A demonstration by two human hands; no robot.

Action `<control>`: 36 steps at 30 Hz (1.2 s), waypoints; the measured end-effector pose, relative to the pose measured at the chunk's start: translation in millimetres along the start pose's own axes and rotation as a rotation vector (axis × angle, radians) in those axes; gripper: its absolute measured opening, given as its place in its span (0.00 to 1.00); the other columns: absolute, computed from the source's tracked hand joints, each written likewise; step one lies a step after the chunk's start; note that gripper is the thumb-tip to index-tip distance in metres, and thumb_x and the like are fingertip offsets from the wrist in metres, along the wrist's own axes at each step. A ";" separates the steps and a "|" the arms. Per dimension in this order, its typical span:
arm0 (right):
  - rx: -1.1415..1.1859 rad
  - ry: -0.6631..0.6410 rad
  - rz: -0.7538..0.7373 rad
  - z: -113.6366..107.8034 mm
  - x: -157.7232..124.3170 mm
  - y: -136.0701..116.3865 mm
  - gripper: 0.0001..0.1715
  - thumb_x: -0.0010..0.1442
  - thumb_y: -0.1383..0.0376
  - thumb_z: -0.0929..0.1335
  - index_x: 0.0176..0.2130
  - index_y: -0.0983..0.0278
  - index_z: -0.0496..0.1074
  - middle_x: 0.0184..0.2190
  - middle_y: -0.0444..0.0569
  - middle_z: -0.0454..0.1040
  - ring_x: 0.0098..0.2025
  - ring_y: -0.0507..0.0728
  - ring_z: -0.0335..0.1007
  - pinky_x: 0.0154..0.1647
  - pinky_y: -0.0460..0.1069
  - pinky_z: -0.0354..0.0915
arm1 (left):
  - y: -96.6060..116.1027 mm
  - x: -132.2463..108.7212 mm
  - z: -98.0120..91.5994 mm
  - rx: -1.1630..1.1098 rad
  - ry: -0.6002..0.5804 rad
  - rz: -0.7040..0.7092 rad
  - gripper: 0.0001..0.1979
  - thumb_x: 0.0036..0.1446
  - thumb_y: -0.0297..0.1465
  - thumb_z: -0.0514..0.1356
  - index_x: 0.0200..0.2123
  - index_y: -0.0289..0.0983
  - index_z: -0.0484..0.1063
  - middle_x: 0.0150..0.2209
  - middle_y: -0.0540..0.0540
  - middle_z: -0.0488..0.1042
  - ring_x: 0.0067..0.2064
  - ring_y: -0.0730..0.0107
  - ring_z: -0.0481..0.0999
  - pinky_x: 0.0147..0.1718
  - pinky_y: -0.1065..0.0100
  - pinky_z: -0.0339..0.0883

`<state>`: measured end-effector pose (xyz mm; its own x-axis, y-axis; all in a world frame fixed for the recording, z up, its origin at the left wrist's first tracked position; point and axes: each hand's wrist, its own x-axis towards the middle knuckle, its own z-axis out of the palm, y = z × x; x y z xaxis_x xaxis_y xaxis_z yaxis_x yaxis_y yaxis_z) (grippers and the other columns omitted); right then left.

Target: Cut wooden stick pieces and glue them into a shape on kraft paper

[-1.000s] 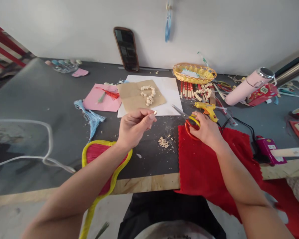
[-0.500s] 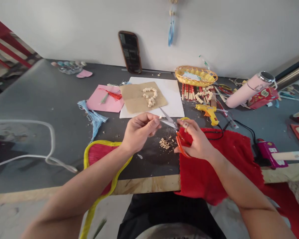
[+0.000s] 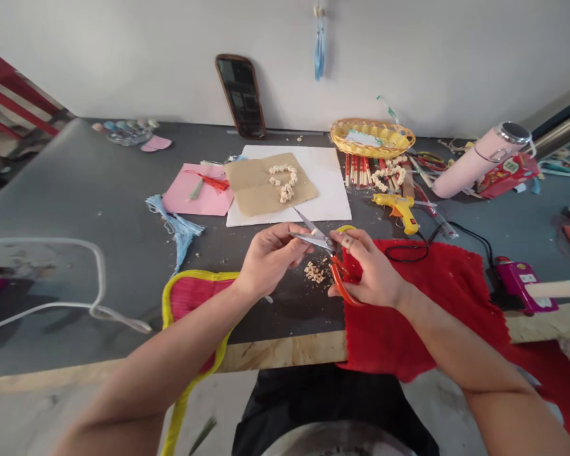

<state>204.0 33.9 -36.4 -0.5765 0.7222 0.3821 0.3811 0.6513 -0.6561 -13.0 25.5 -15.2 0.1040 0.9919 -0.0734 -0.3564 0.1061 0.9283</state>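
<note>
My right hand [image 3: 368, 269] grips orange-and-yellow-handled scissors [image 3: 330, 256], blades spread and pointing left toward my left hand. My left hand [image 3: 268, 259] is pinched closed at the blade tips on a small piece too small to make out. Just below the blades lies a little heap of pale cut bits [image 3: 314, 273] on the dark table [image 3: 76, 190]. A red cloth [image 3: 418, 304] lies under my right wrist.
Brown paper [image 3: 256, 183] carrying pale bits in a curve lies on a white sheet behind. Also here: pink paper [image 3: 194, 190], blue tassel [image 3: 175, 225], red-and-yellow fan shape [image 3: 190, 304], yellow glue gun [image 3: 396, 208], yellow basket [image 3: 371, 137], pink bottle [image 3: 479, 161].
My right hand lifted the scissors from the cloth's edge and brought them left to my left hand. The blades now sit at my left fingertips.
</note>
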 end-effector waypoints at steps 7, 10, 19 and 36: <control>0.053 -0.044 0.018 0.5 -1.6 0.9 0.44 0.58 0.52 0.72 0.66 0.58 0.56 0.55 0.58 0.63 0.59 0.65 0.64 0.60 0.61 0.67 | 1.4 -0.2 0.5 0.029 0.003 -0.001 0.14 0.46 0.38 0.72 0.29 0.34 0.76 0.22 0.49 0.74 0.18 0.82 0.62 0.16 0.78 0.52; 0.030 -0.032 -0.011 0.6 -1.7 1.7 0.40 0.61 0.52 0.69 0.67 0.57 0.56 0.54 0.57 0.66 0.57 0.63 0.66 0.58 0.60 0.69 | -0.5 0.3 -0.5 0.044 0.012 0.004 0.14 0.47 0.38 0.72 0.29 0.34 0.76 0.21 0.49 0.74 0.18 0.82 0.62 0.17 0.78 0.52; -0.116 -0.026 -0.033 1.5 -2.1 1.2 0.41 0.61 0.50 0.69 0.67 0.60 0.57 0.51 0.58 0.72 0.54 0.64 0.70 0.54 0.59 0.70 | -6.2 -0.1 -4.5 0.122 0.031 0.048 0.13 0.50 0.39 0.70 0.32 0.35 0.77 0.23 0.49 0.74 0.19 0.81 0.62 0.17 0.77 0.54; -0.021 0.032 -0.072 2.0 1.1 7.2 0.43 0.58 0.50 0.71 0.66 0.61 0.58 0.51 0.58 0.72 0.55 0.64 0.69 0.56 0.59 0.69 | 1.6 -0.7 -9.6 0.348 -0.085 0.024 0.14 0.57 0.39 0.65 0.27 0.34 0.73 0.23 0.46 0.77 0.18 0.81 0.59 0.16 0.75 0.52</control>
<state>204.7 39.0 -42.0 -0.5799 0.6802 0.4484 0.3546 0.7063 -0.6127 -22.6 25.6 -17.1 0.1811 0.9829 -0.0335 -0.0237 0.0384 0.9990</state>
